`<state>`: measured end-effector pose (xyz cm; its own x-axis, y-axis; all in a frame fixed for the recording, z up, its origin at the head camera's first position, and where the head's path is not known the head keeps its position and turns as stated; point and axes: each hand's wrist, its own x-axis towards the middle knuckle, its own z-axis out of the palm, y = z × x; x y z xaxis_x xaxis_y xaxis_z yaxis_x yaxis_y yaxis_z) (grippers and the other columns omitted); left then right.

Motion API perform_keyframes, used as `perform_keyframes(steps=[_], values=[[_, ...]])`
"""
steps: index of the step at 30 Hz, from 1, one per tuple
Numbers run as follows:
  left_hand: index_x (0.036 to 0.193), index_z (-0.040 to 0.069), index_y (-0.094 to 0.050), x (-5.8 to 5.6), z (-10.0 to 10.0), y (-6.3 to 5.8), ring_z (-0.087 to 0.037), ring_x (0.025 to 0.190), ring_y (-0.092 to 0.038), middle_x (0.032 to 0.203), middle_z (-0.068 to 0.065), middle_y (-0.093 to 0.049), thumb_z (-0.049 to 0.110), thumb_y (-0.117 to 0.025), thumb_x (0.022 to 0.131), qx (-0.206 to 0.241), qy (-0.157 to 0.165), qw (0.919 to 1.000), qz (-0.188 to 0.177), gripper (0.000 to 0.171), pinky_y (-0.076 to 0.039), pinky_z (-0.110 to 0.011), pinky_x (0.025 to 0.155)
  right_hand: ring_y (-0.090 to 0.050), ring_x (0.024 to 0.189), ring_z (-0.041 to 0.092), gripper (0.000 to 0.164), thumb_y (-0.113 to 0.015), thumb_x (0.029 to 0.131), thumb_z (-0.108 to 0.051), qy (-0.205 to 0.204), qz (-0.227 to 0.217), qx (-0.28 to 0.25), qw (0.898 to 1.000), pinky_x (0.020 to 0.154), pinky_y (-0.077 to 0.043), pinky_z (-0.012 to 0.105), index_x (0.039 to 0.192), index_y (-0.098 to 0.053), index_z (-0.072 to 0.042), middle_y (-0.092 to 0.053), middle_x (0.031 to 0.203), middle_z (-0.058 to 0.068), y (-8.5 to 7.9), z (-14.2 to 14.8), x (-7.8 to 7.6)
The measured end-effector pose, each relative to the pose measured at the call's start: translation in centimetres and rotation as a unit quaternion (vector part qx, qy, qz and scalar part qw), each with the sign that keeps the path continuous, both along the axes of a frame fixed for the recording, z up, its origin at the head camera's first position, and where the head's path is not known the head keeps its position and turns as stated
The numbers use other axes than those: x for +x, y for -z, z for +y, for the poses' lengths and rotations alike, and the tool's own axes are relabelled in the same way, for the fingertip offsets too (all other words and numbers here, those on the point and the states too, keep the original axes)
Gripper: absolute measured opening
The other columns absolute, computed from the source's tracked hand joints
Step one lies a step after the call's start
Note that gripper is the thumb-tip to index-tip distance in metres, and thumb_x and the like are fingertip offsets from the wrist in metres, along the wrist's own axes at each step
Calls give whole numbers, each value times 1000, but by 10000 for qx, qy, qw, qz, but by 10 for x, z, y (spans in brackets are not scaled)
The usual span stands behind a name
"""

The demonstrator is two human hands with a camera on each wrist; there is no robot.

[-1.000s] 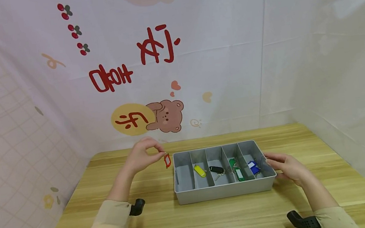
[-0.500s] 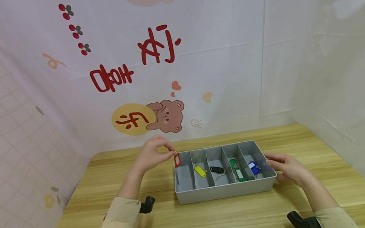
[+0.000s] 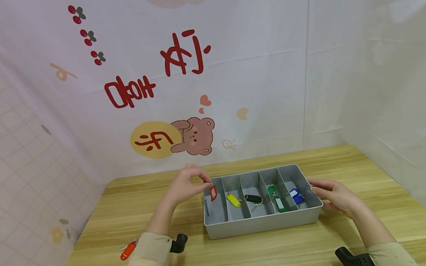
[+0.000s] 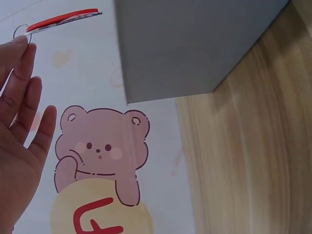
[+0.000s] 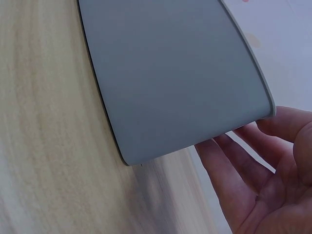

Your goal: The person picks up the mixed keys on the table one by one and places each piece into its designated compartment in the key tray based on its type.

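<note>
My left hand [image 3: 186, 186] pinches the metal ring of a red key tag [image 3: 213, 193] between thumb and fingertip. That tag hangs over the leftmost compartment of a grey divided box [image 3: 264, 224]; in the left wrist view the tag [image 4: 63, 19] sticks out sideways, a silvery strip along it. From left to right, the other compartments hold a yellow key tag [image 3: 233, 200], a black one [image 3: 253, 198] with a key, green ones [image 3: 280, 204] and blue ones [image 3: 295, 196]. My right hand [image 3: 337, 195] rests against the box's right end, thumb at the rim, fingers along the outer wall.
Another red key tag [image 3: 128, 250] with a key lies on the wooden table [image 3: 260, 260], beside the left sleeve [image 3: 142, 261]. A white printed cloth [image 3: 262, 78] hangs behind the table and along its sides.
My left hand has carried the red key tag rightward from beside the box to over the leftmost compartment, then lower. The red tag on the table has come out from behind the sleeve.
</note>
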<state>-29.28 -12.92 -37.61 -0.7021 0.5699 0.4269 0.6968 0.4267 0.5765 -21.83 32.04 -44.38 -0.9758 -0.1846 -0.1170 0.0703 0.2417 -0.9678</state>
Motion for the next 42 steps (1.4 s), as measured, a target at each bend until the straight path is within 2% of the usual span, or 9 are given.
perform_keyframes(steps=[4, 10, 14, 17, 21, 26, 31, 37, 42], values=[[83, 14, -75, -2, 0, 7, -19, 90, -54, 81, 13, -64, 10, -80, 84, -121, 53, 9999, -29, 7, -47, -41, 84, -64, 102, 14, 58, -54, 104, -20, -9, -2, 49, 10000, 80, -56, 36, 149, -31, 10, -50, 139, 29, 1, 0, 0], [83, 14, -74, -3, 2, 14, -23, 89, -58, 80, 14, -65, 8, -79, 84, -161, 132, 9997, -160, 8, -47, -38, 85, -64, 102, 14, 59, -54, 104, -22, 95, -53, 95, 9999, 80, -56, 36, 149, -31, 10, -49, 140, 29, 4, 0, 0], [84, 14, -74, -2, 2, 18, -25, 90, -58, 83, 12, -65, 9, -79, 84, -239, 130, 9996, -111, 7, -47, -38, 84, -63, 102, 14, 59, -55, 104, -22, 154, -56, 146, 9998, 80, -55, 36, 149, -32, 9, -49, 140, 29, 5, -1, 0], [92, 10, -75, -2, 2, 19, -23, 94, -59, 90, 6, -68, 11, -80, 84, -300, 123, 9995, -67, 9, -48, -40, 86, -63, 102, 13, 60, -55, 103, -22, 181, -69, 148, 9997, 80, -55, 36, 149, -32, 10, -49, 139, 29, 5, 0, 0], [108, 5, -73, -1, 0, 21, -22, 103, -61, 106, -3, -70, 13, -80, 85, -292, 122, 9994, -109, 25, -49, -43, 92, -63, 101, 12, 60, -55, 103, -23, 205, -78, 183, 9996, 79, -55, 35, 149, -32, 9, -52, 137, 26, 5, -1, 1], [119, 8, -70, 1, -3, 20, -28, 111, -60, 118, -5, -67, 15, -80, 84, -188, 92, 9997, -132, 37, -47, -47, 96, -64, 101, 13, 60, -56, 103, -24, 206, -72, 239, 9995, 78, -55, 35, 149, -33, 8, -54, 137, 25, 3, -1, 1], [124, 10, -67, 5, -5, 16, -26, 118, -56, 126, -4, -64, 15, -81, 83, -207, 94, 9997, 90, 44, -43, -50, 101, -63, 102, 12, 59, -55, 104, -24, 196, -72, 280, 9994, 78, -55, 35, 149, -33, 7, -51, 139, 26, 3, 0, 1], [131, 9, -63, 12, -11, 13, -30, 126, -50, 134, -7, -59, 17, -82, 82, -282, 125, 9989, 361, 53, -34, -55, 107, -63, 103, 13, 59, -54, 104, -24, 186, -50, 311, 9993, 78, -55, 35, 149, -33, 8, -48, 141, 29, 1, -1, 3], [134, 9, -61, 18, -16, 12, -34, 132, -44, 137, -9, -58, 19, -82, 81, -441, 126, 9967, 675, 59, -32, -57, 109, -64, 102, 13, 59, -56, 103, -24, 229, -75, 256, 9994, 78, -55, 35, 148, -35, 8, -53, 138, 25, 0, -2, 2]])
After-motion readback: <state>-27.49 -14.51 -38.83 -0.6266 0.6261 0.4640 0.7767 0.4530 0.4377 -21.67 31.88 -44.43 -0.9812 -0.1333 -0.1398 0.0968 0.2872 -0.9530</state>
